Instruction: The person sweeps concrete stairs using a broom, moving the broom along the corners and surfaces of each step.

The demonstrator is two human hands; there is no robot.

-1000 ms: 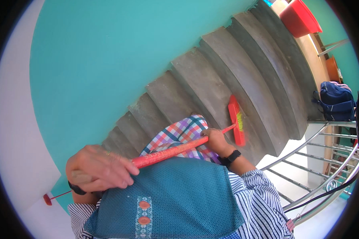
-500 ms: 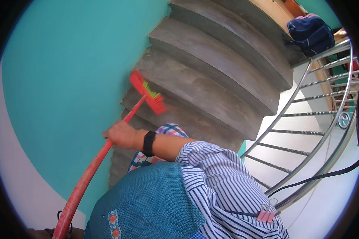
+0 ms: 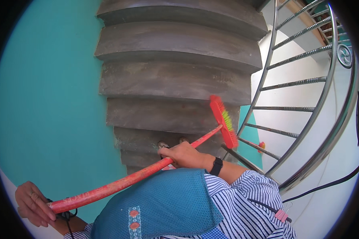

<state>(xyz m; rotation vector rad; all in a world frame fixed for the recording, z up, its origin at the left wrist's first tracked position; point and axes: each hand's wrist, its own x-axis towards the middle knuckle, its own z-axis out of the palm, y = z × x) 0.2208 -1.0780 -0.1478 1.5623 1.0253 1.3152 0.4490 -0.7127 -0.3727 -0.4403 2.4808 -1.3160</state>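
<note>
Head view — I see the right hand [image 3: 185, 155] closed around the red broom [image 3: 119, 185] partway along its handle. Left hand [image 3: 35, 204] is at the handle's far end, fingers against it — can't tell if they wrap it. Broom slants across the body, its brush head [image 3: 219, 113] over the grey stairs [image 3: 175, 77], just beside the metal railing [image 3: 283, 108]; bristles blurred, contact unclear.
</note>
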